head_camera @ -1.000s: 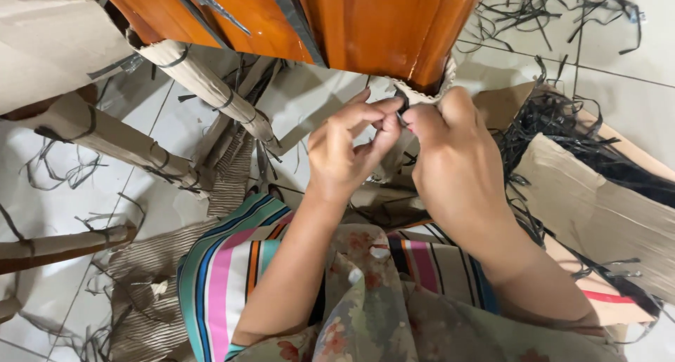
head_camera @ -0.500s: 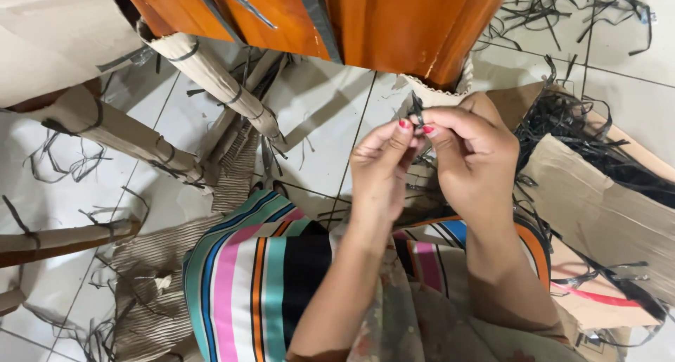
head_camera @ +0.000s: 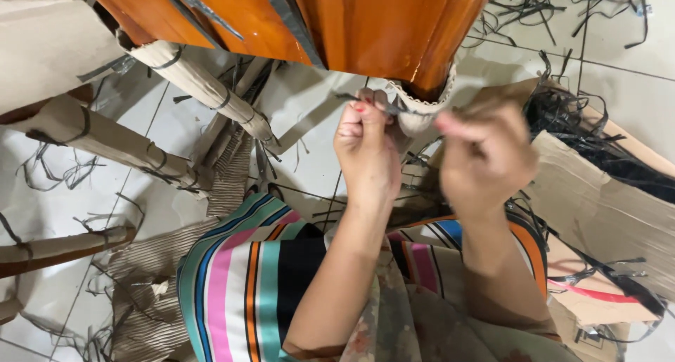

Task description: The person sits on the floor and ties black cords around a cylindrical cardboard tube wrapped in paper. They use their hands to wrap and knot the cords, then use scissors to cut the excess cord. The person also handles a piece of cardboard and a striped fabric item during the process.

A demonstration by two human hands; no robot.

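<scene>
The left hand (head_camera: 365, 147) is pinching a thin dark strip (head_camera: 365, 100) tight between curled fingers, just under the cardboard-wrapped tip of the orange wooden leg (head_camera: 415, 109), above the tiled floor (head_camera: 309, 172). The right hand (head_camera: 485, 154) is blurring beside it, its grip impossible to tell. If the pull is too sharp, that strip could snap or slip free, leaving the wrap loosening.

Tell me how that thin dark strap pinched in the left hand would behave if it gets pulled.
The dark strap looks narrow and flat, so it is probably floppy and light. Loose strips like it lie curled on the tiled floor, which suggests they bend easily yet keep some spring. The left hand pinches it in a tight grip, so it may be slippery.
</scene>
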